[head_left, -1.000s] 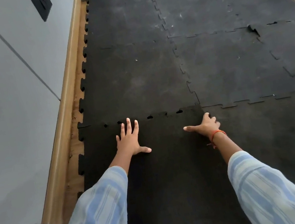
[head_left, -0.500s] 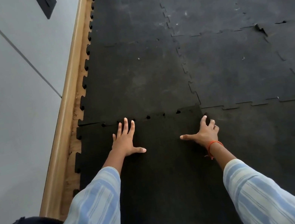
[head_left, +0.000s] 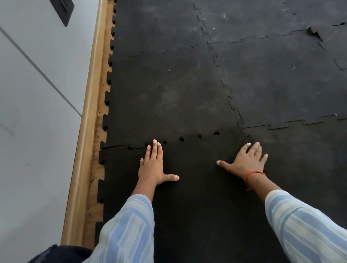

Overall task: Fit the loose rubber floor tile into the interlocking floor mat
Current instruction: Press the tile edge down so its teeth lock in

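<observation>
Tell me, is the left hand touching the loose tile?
Touching. The head view shows the left hand lying flat, palm down, on the loose tile, fingers reaching its far toothed edge, with no gap visible beneath.

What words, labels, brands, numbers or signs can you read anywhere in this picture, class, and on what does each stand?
None can be read.
Loose tile: plain black rubber, no marking.
Floor mat: only pale scuffs.
Dark wall plate: any marking is too blurred to tell.
Striped sleeves and the red wrist thread: no text.
</observation>
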